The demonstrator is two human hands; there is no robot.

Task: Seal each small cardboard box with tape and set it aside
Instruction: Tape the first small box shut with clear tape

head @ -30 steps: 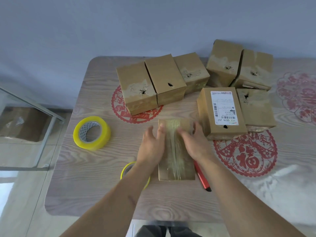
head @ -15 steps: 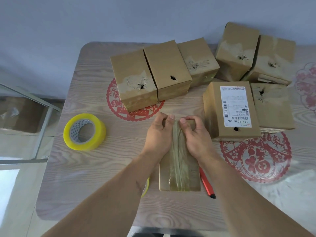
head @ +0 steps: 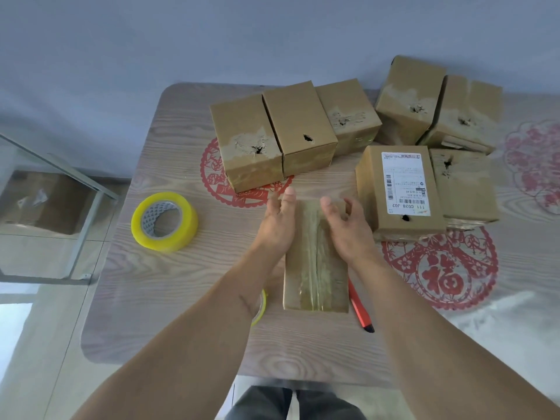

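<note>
The box (head: 315,262) lay flat on the desk (head: 169,286), taped lengthwise, near its front edge. The left hand (head: 277,225) and right hand (head: 348,230) rested on its far end, fingers loose, grasping nothing. It looked light and stiff; the glossy tape seemed slippery, so the bare cardboard sides would give the surer grip.
</note>
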